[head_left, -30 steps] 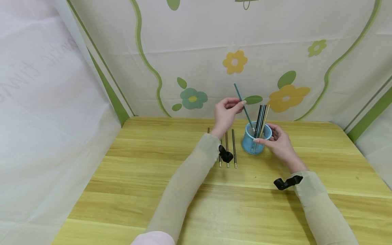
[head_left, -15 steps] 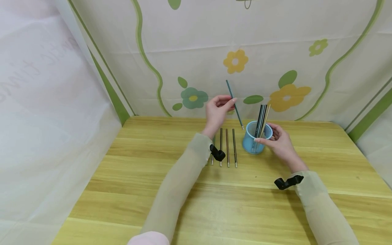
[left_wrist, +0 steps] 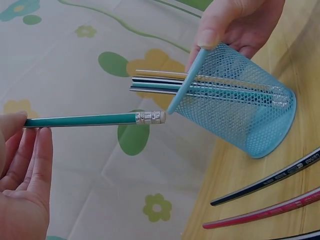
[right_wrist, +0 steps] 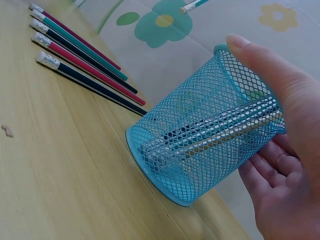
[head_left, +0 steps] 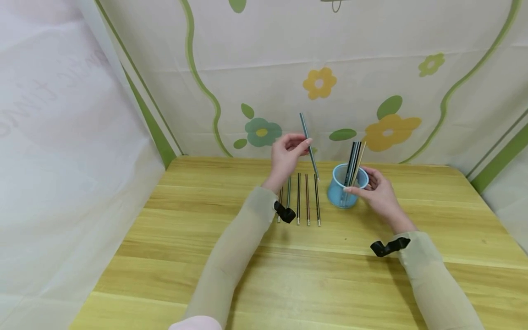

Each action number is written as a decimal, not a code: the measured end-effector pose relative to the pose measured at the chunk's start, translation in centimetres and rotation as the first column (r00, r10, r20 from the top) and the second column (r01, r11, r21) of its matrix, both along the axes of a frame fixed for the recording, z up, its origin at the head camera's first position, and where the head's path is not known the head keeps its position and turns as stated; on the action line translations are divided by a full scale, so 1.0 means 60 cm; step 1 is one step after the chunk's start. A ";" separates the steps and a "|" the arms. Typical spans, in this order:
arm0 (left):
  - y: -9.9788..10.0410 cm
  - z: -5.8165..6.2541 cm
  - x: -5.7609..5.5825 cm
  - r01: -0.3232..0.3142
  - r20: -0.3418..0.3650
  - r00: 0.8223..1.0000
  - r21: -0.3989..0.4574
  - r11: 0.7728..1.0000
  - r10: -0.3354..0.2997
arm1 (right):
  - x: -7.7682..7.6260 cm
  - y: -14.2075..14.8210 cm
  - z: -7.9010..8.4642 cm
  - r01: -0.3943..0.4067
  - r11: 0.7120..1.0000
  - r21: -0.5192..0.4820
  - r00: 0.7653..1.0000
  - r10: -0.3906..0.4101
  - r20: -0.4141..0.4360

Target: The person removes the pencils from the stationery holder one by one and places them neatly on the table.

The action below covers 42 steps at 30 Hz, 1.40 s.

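My left hand [head_left: 286, 156] pinches a teal pencil [left_wrist: 85, 120] near its upper part. The pencil's eraser end points down, in the air to the left of the blue mesh pencil cup [head_left: 339, 196]; in the left wrist view it shows apart from the cup's rim. Thumb and fingers of my right hand [head_left: 380, 195] grip the cup at its right side, by the rim. The cup stands upright on the table. Several pencils [left_wrist: 155, 86], dark, teal and yellowish, lean inside it, eraser ends at the bottom.
To the left of the cup, several pencils lie in a row on the wooden table [head_left: 330, 275], among them a red pencil [right_wrist: 90, 69] and a dark pencil [right_wrist: 95, 84]; my left forearm partly covers the row. A flower-printed cloth [head_left: 268, 68] hangs behind the table.
My left hand has moved left with the teal pencil, whose lower end was within the cup's rim a second ago and is outside now. The right hand and cup have stayed put.
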<state>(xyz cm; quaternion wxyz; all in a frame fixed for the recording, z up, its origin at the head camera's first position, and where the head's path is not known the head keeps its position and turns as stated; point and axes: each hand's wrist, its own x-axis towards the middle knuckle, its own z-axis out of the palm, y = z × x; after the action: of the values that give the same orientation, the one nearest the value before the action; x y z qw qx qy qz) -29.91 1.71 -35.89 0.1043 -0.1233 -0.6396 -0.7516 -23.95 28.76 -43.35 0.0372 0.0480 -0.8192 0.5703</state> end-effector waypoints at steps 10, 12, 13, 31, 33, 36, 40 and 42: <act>-0.011 -0.018 0.014 0.023 0.041 0.999 0.010 1.000 -0.023 | 0.003 0.001 0.000 0.005 1.000 0.000 1.000 -0.005 -0.001; -0.013 -0.020 0.016 0.020 0.051 0.998 0.019 1.000 -0.021 | 0.003 0.002 -0.001 0.003 1.000 0.008 1.000 -0.003 -0.005; -0.015 -0.022 0.017 0.019 0.055 0.998 0.018 1.000 -0.020 | 0.002 0.002 -0.001 0.002 1.000 0.012 1.000 -0.002 -0.005; -0.067 -0.068 0.022 0.044 0.075 0.996 -0.085 0.995 -0.038 | 0.004 0.005 -0.002 0.008 1.000 0.017 1.000 -0.008 -0.004; -0.077 -0.073 0.022 0.047 0.080 0.996 -0.100 0.994 -0.039 | 0.005 0.004 0.000 0.008 1.000 0.014 1.000 -0.008 -0.003; -0.092 -0.080 0.022 0.045 0.099 0.994 -0.116 0.992 -0.034 | 0.005 0.004 0.000 0.011 1.000 0.008 1.000 -0.011 0.002; -0.112 -0.085 0.024 0.050 0.123 0.992 -0.126 0.991 -0.035 | 0.006 0.001 0.001 0.011 1.000 0.010 1.000 -0.011 0.007; -0.123 -0.088 0.025 0.054 0.134 0.990 -0.134 0.990 -0.036 | 0.007 0.001 0.000 0.008 1.000 0.017 1.000 -0.008 0.002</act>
<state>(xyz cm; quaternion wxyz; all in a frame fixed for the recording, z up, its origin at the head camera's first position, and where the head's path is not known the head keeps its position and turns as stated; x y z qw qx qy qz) -28.40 -5.65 -41.16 0.0363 -0.0947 -0.6923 -0.7145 -23.55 28.80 -43.32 0.0383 0.0444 -0.8243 0.5631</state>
